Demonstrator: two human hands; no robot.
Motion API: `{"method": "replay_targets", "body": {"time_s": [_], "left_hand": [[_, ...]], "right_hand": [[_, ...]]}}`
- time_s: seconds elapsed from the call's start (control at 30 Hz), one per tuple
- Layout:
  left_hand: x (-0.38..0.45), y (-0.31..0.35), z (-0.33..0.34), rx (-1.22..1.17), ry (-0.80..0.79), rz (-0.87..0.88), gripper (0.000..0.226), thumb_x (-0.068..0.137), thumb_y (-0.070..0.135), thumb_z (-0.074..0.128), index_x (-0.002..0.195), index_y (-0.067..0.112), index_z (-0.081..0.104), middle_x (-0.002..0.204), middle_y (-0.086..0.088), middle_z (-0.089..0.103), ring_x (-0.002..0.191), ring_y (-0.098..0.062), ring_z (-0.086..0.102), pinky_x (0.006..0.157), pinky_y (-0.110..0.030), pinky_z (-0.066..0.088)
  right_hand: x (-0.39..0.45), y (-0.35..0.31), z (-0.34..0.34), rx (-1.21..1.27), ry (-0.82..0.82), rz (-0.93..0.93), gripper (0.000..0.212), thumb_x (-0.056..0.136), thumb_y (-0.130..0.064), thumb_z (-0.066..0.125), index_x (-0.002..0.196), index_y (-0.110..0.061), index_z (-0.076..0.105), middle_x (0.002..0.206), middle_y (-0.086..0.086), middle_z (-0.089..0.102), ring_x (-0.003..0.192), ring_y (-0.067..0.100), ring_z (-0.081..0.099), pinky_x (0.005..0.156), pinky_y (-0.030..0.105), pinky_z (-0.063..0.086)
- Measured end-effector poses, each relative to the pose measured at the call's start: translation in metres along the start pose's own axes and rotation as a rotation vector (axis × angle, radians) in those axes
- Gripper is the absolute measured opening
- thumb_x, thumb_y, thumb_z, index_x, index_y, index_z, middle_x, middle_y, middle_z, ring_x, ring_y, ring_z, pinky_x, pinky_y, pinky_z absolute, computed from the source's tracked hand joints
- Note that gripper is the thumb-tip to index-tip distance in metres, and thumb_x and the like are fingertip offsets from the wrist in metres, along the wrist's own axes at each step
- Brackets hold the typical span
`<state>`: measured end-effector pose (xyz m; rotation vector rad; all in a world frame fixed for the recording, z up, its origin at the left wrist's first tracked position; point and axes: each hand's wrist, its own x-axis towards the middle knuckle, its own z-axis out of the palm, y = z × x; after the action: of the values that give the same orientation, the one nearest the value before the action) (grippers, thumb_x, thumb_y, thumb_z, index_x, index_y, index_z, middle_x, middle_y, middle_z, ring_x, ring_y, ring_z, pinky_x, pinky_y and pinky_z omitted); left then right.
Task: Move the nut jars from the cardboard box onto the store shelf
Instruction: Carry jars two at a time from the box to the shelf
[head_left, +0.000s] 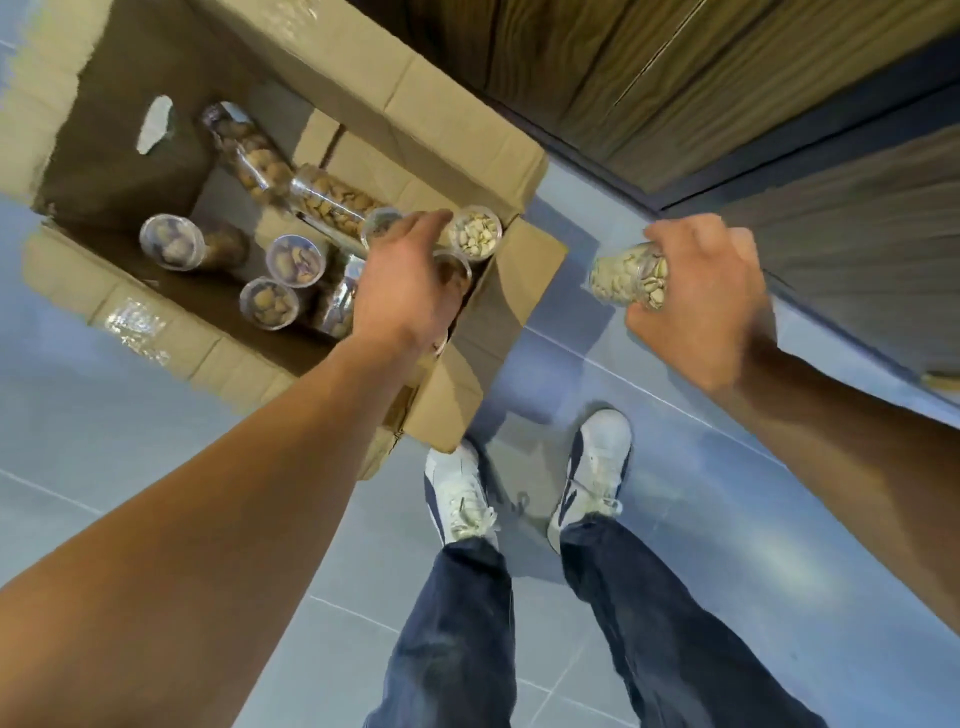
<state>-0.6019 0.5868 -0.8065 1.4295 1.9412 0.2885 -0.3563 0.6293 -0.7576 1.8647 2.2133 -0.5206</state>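
right hand (696, 291): fingers curled round a pistachio jar (631, 275), carried on its side, clear of the cardboard box (467, 156), above the tiled floor (130, 457) beside the wood-fronted unit (701, 78). Frame is blurred here, so how firm the hold is cannot be told.
left hand (405, 280): reaching down into the near right corner of the box, palm down over a jar that is mostly hidden under it (456, 266). Fingers look loosely spread; cannot tell whether they have closed on anything.
jars left in box: upright pistachio jar (475, 234) just beside the left hand; three upright jars of darker nuts towards the left, e.g. (171, 241); two long jars lying down across the middle, e.g. (332, 202). Several touch one another.
shelf: no open shelf surface visible; only the wood-fronted unit on the right.
risk, right: jar is held sideways in one hand over hard tile; a slip would likely mean a drop and a break, if it is glass (cannot tell).
risk, left: corner is crowded; a blind grab under the palm could knock over the neighbouring pistachio jar or catch two jars at once.
risk, box flap: near flap (441, 405) sticks out by the shoes (460, 499); a step could kick it and shift the box.
risk, both hands full: no free hand left to steady anything at the unit.
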Motion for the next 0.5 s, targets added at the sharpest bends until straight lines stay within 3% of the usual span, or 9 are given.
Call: {"method": "replay_targets", "body": {"time_s": [0.17,0.27,0.4,0.5], "left_hand": [[0.033,-0.021,0.036,0.083,-0.023,0.045,0.062,0.083,-0.003,0.052,0.142,0.015,0.047,0.146,-0.009,0.046,0.134,-0.030,0.042,0.109,-0.036,0.034],[0.058,-0.034,0.059,0.145,-0.106,0.097,0.074,0.078,-0.011,0.048,0.145,0.021,0.045,0.154,-0.008,0.037,0.139,-0.031,0.036,0.112,-0.039,0.035],[0.089,-0.049,0.081,0.278,-0.196,0.296,0.078,0.071,0.007,0.053,0.145,0.031,0.040,0.150,-0.004,0.041,0.128,-0.039,0.042,0.097,-0.051,0.045],[0.097,-0.053,0.091,0.393,-0.172,0.322,0.068,0.074,0.028,0.060,0.139,0.033,0.043,0.135,-0.006,0.043,0.110,-0.037,0.046,0.086,-0.051,0.047]], "right_hand": [[0.021,0.015,0.066,0.072,-0.057,0.042,0.060,0.077,-0.017,0.072,0.133,-0.015,0.050,0.129,0.011,0.047,0.118,0.033,0.040,0.095,0.037,0.041],[0.035,0.020,0.096,0.120,-0.056,0.055,0.058,0.077,-0.017,0.071,0.132,-0.017,0.050,0.130,0.008,0.046,0.118,0.031,0.039,0.093,0.038,0.044],[0.041,0.023,0.126,0.161,-0.067,0.079,0.057,0.078,-0.016,0.070,0.132,-0.017,0.049,0.131,0.007,0.045,0.120,0.031,0.038,0.085,0.036,0.042],[0.039,0.022,0.146,0.199,-0.070,0.078,0.059,0.076,-0.016,0.071,0.132,-0.017,0.050,0.130,0.007,0.046,0.119,0.032,0.038,0.085,0.037,0.043]]}}
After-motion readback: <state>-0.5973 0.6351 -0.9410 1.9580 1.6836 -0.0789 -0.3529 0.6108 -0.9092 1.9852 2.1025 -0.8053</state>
